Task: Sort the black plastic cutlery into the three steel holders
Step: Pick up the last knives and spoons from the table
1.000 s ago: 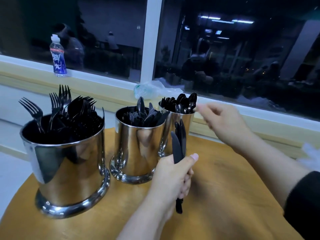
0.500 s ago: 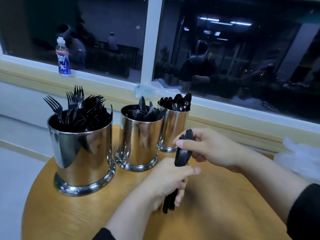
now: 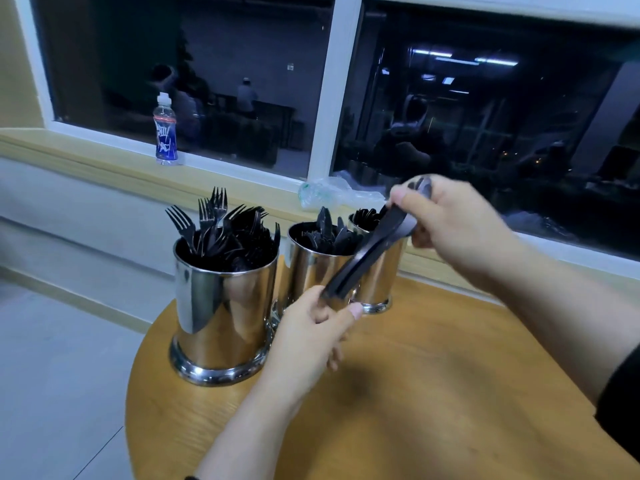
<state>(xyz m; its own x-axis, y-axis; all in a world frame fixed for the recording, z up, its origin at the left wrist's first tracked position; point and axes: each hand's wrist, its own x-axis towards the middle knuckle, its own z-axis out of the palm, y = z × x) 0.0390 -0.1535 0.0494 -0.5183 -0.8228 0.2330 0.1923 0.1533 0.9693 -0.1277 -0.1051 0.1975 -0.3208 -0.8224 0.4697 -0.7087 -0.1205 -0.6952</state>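
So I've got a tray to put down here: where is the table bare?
Bare wood lies on the table between the two forearms and toward its near edge. The far left is crowded: fork holder, middle holder and far holder stand close together, with both hands just in front.

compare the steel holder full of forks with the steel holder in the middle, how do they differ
The shiny steel holder full of black plastic forks stands nearest the camera at the left and looks larger; the middle steel holder sits further back and looks smaller. The fork holder's tines stick up high above the rim; the middle holder's black knife-like pieces barely clear it. The fork holder is in full view; the middle holder is partly hidden by the left hand. Both are upright polished cylinders on the round wooden table.
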